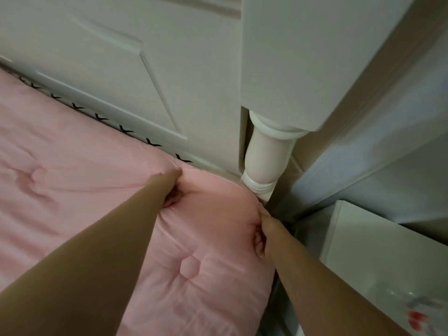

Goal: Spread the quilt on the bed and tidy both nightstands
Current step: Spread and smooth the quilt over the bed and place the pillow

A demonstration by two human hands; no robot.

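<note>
At the bed's headboard corner, left hand (pixel 173 190) and right hand (pixel 263 235) both clench the quilt (pixel 72 170), its corner lying just beyond the fingers.

The pink quilt (pixel 72 166) lies over the bed, its corner reaching the turned white bedpost (pixel 265 156) of the headboard (pixel 121 69). The left hand (pixel 171 190) grips a bunch of quilt just left of the bedpost, fingers curled into the fabric. The right hand (pixel 263 235) pinches the quilt's edge just below the bedpost, at the side of the bed. A white nightstand (pixel 363 251) stands right of the bedpost, with a blurred red and white item (pixel 419 314) on its top.
</note>
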